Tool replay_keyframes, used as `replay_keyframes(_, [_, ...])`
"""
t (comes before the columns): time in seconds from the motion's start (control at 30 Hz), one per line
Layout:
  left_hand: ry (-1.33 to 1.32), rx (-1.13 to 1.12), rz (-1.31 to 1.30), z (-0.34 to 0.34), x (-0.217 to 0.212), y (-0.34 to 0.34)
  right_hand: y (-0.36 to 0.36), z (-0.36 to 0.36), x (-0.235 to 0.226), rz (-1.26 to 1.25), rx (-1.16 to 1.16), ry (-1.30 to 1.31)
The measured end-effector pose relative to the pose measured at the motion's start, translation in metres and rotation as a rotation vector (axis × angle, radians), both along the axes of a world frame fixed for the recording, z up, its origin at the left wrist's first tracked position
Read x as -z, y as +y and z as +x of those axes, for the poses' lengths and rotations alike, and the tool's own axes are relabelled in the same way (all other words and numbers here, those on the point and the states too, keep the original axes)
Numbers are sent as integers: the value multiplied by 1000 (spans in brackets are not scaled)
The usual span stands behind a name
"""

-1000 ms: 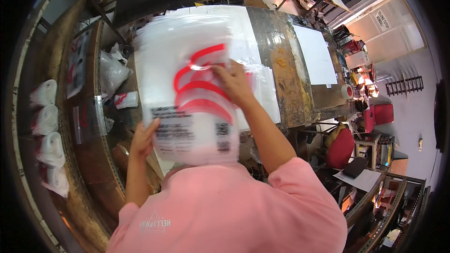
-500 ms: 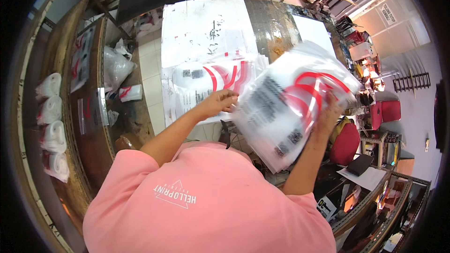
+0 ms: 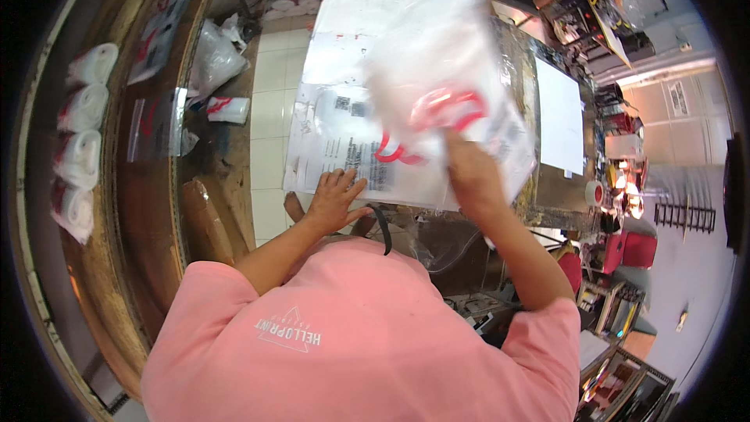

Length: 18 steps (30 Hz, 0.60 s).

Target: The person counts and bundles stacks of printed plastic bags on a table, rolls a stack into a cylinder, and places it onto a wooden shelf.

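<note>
At the near end of a blurred plastic bag [image 3: 437, 47], the right hand [image 3: 475, 180] has its fingers clamped on the edge, close to the red print [image 3: 461, 109]. The bag is raised over the table, to the right of centre of the pile it partly covers. Its long axis runs from the hand toward the far side of the table: the printed end lies nearest the person and the plain, whitish end points away, leaning slightly to the right. Blur hides whether it is one bag or several together.

Lower and to the left, the left hand [image 3: 337, 199] has its fingers spread apart, palm down, their tips on the near edge of the pile of bags [image 3: 324, 137]. That pile looks to lie crosswise, its long axis running left to right, with black lettering toward the left and red curves nearer the middle.

Beneath the pile is the table [image 3: 527, 82], its far left part covered by a white sheet [image 3: 344, 8]. Farther right on it lie a white board [image 3: 558, 117] and, just beyond that board's near corner, a roll of tape [image 3: 595, 193]. Off to the left, past the tiled floor [image 3: 269, 113], a shelf [image 3: 121, 211] carries a row of white rolls [image 3: 78, 158].
</note>
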<state>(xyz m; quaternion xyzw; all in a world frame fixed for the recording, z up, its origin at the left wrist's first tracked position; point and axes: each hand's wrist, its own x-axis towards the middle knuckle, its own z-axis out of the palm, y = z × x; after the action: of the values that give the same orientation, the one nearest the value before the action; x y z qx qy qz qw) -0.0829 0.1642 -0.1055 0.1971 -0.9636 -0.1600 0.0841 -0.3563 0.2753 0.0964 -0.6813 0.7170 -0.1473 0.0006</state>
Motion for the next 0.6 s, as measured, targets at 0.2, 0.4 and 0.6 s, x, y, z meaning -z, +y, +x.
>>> replay_keyframes(0.2, [-156,-32,15,10,3,12,-35,36,197,267,-226,128])
replay_keyframes(0.4, [-157,-58,-13,16,4,16,-54,18,180,306,-394,185])
replay_keyframes(0.6, [-200,-35,-11,15,6,22,-44,21,187,262,-391,138])
